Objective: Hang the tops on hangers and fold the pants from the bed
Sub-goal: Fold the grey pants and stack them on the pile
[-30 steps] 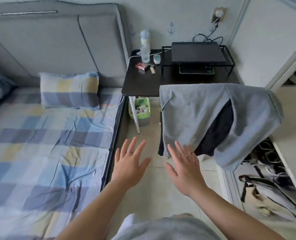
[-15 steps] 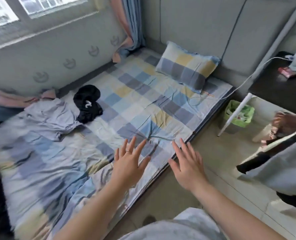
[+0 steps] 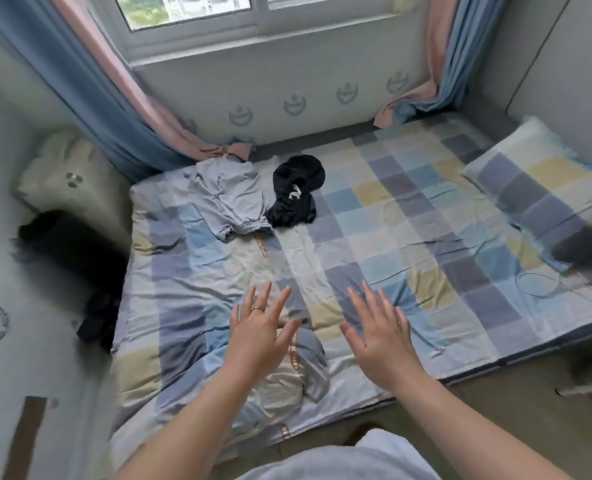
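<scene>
A crumpled light grey garment (image 3: 227, 199) lies at the far left of the checked bed (image 3: 408, 244), near the curtain. Touching its right side is a bunched black garment (image 3: 296, 195) with a small white tag. My left hand (image 3: 259, 334), with a ring, and my right hand (image 3: 379, 332) hover over the bed's near edge, fingers spread and holding nothing. Both are well short of the garments. No hanger is in view.
A checked pillow (image 3: 537, 188) lies at the right end of the bed. Blue and pink curtains (image 3: 114, 98) hang at both sides of the window and reach the mattress. A dark blurred shape (image 3: 72, 258) sits left of the bed. Bare floor (image 3: 495, 410) runs along the near side.
The view has swung left from the side table and the grey top hanging there to face the bed and window. Both hands stay open in front of me.
</scene>
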